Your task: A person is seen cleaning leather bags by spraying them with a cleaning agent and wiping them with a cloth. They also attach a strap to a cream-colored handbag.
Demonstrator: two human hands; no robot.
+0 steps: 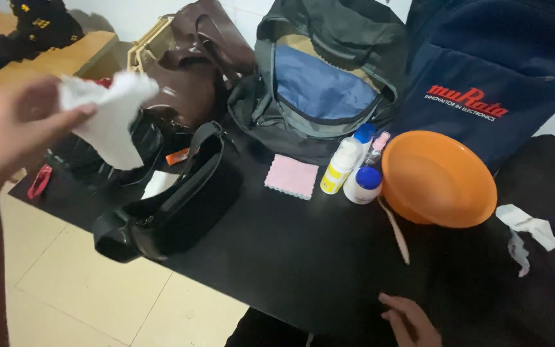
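Crumpled white tissue (112, 115): pinched in left hand (14, 128) fingers, raised far left over black leather bag (175, 205). Right hand (409, 319): fingers loosely curled, empty, resting on black tabletop (303, 257) near edge. Orange plastic bowl (438, 178) right; pink cloth (291, 175) centre.

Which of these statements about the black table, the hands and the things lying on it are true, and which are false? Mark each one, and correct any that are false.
1. The left hand holds a white tissue. True.
2. The orange bowl lies on the floor. False: it sits on the black table.
3. The pink cloth lies between the black bag and the bottles. True.
4. The right hand grips a bottle. False: it rests empty at the table's near edge.
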